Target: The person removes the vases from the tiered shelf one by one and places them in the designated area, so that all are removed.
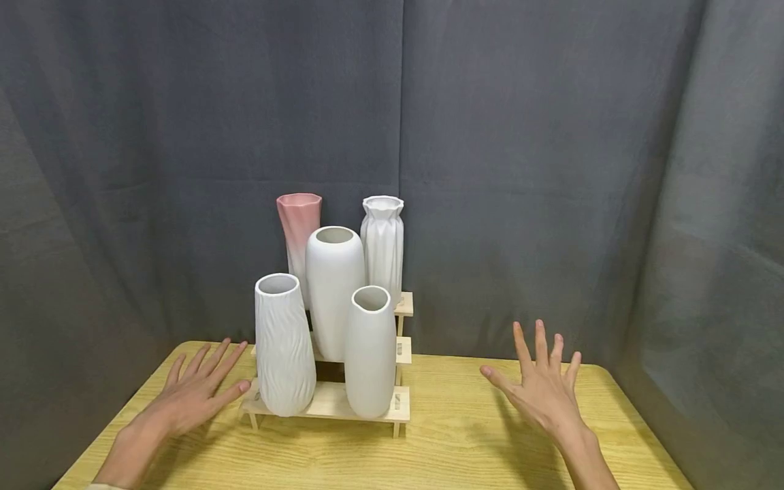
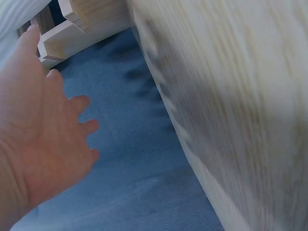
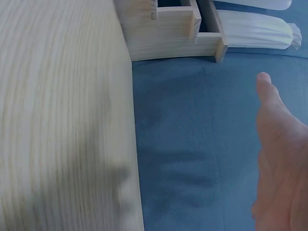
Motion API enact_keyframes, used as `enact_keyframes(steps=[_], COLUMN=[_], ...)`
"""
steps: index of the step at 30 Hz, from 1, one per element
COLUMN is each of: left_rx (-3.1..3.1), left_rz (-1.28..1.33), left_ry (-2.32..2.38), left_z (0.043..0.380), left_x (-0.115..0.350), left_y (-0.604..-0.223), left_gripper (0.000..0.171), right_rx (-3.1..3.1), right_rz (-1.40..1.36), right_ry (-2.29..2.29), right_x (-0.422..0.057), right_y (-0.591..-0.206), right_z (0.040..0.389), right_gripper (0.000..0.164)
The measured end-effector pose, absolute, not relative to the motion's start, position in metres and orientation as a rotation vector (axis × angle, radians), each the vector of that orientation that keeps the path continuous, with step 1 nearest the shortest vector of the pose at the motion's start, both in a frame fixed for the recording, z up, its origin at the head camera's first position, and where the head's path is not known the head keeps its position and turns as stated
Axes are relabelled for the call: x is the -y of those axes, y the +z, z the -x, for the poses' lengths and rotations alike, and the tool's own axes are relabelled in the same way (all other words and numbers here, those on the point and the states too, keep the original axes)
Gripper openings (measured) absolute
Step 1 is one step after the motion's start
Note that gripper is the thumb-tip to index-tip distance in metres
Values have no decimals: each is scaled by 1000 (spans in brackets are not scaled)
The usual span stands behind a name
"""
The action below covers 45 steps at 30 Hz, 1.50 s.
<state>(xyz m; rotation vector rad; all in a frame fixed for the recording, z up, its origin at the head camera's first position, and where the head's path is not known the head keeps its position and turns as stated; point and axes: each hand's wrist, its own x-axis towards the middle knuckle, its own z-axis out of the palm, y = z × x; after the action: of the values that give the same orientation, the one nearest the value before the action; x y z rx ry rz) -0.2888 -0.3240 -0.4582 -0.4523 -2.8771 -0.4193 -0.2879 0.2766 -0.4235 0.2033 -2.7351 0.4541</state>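
Observation:
My left hand [image 1: 191,401] is spread over the table just left of a stepped wooden stand [image 1: 331,401], its thumb pointing at the lowest step. Off to the right, my right hand [image 1: 542,395] hovers above the table with fingers spread and holds nothing. On the bottom step stand a wavy-ribbed white vase [image 1: 284,354] and a smooth white vase [image 1: 371,361] with a slanted mouth. A taller smooth white vase [image 1: 335,292] occupies the middle step. Behind it, on the top step, are a pink-to-white twisted vase [image 1: 300,228] and a pleated white vase [image 1: 383,248].
The light wooden table [image 1: 453,442] has rounded far corners. Grey curtain [image 1: 527,170] hangs close behind it and along both sides. In the right wrist view, the stand's stepped side [image 3: 168,33] shows near the table's edge.

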Motion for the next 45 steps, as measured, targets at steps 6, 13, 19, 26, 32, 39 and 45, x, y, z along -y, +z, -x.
enact_keyframes(steps=[6, 13, 19, 26, 32, 39, 45], left_rx=[2901, 2819, 2788, 2700, 2726, 2691, 2679], left_rz=[459, 470, 440, 402, 271, 217, 130], left_ry=[-488, -592, -667, -908, -1162, -1560, -1787], left_z=[286, 286, 285, 284, 282, 283, 284], left_x=[327, 324, 319, 316, 309, 308, 312], left_y=[-458, -449, -448, -452, -457, -462, -466], left_gripper=[75, 64, 58, 51, 51, 51, 57], right_rx=[2672, 2455, 2327, 2304, 2297, 2253, 2251], right_rz=[-215, -176, -252, -375, -423, -516, -569], right_ry=[614, 1037, 1135, 1197, 1320, 1513, 1631], right_x=[-273, -258, -240, -214, -190, -155, -128], right_y=[-420, -403, -395, -389, -387, -389, -403], right_z=[285, 271, 264, 265, 263, 265, 270], right_gripper=[94, 70, 46, 35, 31, 38, 55])
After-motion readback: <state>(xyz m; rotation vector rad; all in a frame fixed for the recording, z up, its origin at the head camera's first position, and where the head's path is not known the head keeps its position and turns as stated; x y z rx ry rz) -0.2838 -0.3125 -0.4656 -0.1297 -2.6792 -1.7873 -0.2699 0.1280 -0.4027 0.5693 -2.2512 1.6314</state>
